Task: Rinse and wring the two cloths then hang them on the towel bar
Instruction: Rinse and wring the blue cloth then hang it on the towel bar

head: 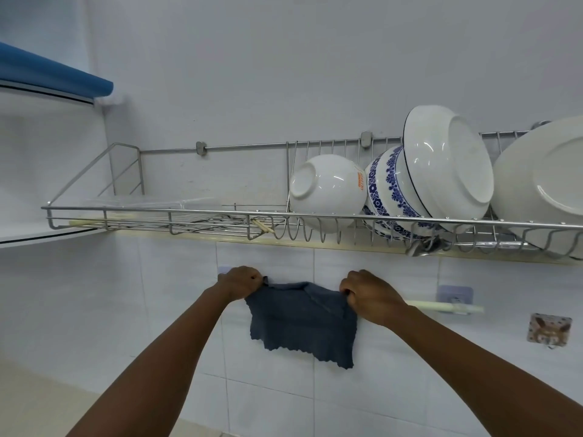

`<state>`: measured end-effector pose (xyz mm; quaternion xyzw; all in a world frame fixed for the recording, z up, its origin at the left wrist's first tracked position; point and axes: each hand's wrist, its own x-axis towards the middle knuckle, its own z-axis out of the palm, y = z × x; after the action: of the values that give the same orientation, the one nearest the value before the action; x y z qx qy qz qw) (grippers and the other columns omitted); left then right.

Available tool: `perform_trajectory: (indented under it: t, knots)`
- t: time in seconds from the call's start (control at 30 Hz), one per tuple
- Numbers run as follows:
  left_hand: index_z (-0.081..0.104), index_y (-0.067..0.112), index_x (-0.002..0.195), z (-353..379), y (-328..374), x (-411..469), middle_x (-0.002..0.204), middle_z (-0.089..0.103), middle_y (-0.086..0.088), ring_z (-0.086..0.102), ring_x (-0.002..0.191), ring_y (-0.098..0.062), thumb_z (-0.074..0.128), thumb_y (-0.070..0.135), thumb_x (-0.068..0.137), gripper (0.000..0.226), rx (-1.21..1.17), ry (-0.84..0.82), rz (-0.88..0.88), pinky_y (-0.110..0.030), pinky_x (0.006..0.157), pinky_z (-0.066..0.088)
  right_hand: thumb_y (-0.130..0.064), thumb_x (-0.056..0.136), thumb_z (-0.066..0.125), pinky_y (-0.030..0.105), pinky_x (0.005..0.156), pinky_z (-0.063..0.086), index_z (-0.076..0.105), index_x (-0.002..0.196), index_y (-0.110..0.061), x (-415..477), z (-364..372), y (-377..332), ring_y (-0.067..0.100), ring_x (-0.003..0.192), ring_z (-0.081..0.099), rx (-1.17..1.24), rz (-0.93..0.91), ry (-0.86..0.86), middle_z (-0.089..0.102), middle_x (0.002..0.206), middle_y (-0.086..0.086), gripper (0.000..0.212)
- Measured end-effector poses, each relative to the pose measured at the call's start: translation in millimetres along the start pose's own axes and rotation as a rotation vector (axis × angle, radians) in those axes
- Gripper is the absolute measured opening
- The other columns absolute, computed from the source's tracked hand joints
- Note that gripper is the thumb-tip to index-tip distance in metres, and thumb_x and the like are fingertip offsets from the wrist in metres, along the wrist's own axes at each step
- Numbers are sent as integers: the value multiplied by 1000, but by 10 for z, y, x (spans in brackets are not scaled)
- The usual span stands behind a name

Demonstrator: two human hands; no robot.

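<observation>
A dark blue-grey cloth (303, 323) with a scalloped edge hangs flat against the white tiled wall. My left hand (241, 285) grips its upper left corner and my right hand (367, 296) grips its upper right corner, holding the top edge stretched at the height of the towel bar. The cream towel bar (441, 305) shows only to the right of my right hand, ending at a pale wall bracket (456, 298); the rest of it is hidden behind the cloth and hands. Only one cloth is in view.
A steel wire dish rack (157, 212) hangs on the wall just above my hands, holding a white bowl (328, 190), a blue-patterned bowl (389, 187), a large white bowl (448, 162) and a white plate (542, 181). A small patterned hook (549, 330) is stuck low right.
</observation>
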<state>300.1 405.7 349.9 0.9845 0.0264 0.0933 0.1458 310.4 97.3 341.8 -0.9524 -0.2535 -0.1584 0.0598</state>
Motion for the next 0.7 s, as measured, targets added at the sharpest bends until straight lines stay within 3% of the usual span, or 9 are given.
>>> perform_trajectory:
  t: [0.07, 0.17, 0.23, 0.3, 0.37, 0.47, 0.57, 0.63, 0.7]
  knots:
    - [65, 19, 106, 14, -55, 0, 113, 66, -2, 56, 107, -24, 31, 43, 100, 42, 169, -19, -41, -42, 93, 40, -31, 89, 47, 28, 69, 41, 59, 91, -15, -63, 47, -12, 21, 87, 53, -38, -2, 45, 51, 92, 1, 20]
    - [60, 27, 107, 1, -125, -2, 109, 65, 0, 55, 108, -27, 39, 51, 96, 34, 211, 59, -88, -43, 90, 36, -49, 92, 46, 30, 72, 41, 63, 92, -17, -52, 57, -61, 22, 91, 52, -134, -17, 41, 53, 98, 2, 36]
    - [54, 24, 106, -46, -123, -5, 102, 64, -3, 57, 102, -28, 54, 49, 89, 30, 203, 209, -127, -40, 85, 41, -46, 91, 53, 29, 70, 42, 60, 96, -20, -16, -2, -98, 21, 89, 53, -113, 4, 53, 57, 99, 2, 28]
    - [57, 19, 105, -85, -115, -26, 99, 65, -5, 61, 95, -27, 60, 39, 88, 26, 297, 280, -118, -37, 83, 49, -34, 90, 57, 26, 60, 38, 49, 85, -24, 38, -14, -119, 21, 80, 53, -55, 66, 50, 55, 84, 2, 14]
    - [64, 20, 105, -62, -144, -40, 102, 68, -5, 63, 92, -26, 57, 24, 91, 16, 412, 228, -57, -34, 85, 51, -21, 90, 53, 24, 53, 32, 38, 65, -23, 77, -15, -149, 20, 68, 48, 7, 175, 17, 46, 67, 3, 29]
    - [65, 30, 113, -1, -276, -92, 114, 67, -2, 60, 106, -26, 58, 8, 90, 33, 488, 204, -29, -35, 93, 44, -18, 88, 49, 27, 56, 33, 35, 57, -19, 84, -54, -152, 18, 60, 44, 27, 254, 55, 39, 58, 1, 34]
    - [60, 31, 112, -27, -368, -170, 116, 61, -7, 54, 115, -30, 60, 9, 86, 34, 467, 238, -34, -38, 100, 37, -21, 92, 52, 29, 65, 42, 55, 76, -17, 20, -41, -181, 21, 81, 54, 40, 54, 154, 55, 77, 1, 17]
    - [57, 30, 118, -5, -382, -201, 126, 56, -8, 46, 125, -31, 61, 8, 85, 40, 496, 268, 13, -41, 105, 32, -23, 95, 49, 33, 75, 47, 66, 91, -21, -17, -37, -231, 23, 93, 54, 6, -81, 99, 62, 97, 1, 17]
    - [50, 30, 131, 54, -370, -252, 140, 50, -4, 38, 134, -29, 61, 4, 86, 53, 495, 263, 56, -45, 112, 25, -28, 97, 46, 37, 84, 48, 67, 102, -22, -17, -26, -276, 25, 100, 53, -74, -14, 21, 62, 106, 3, 23]
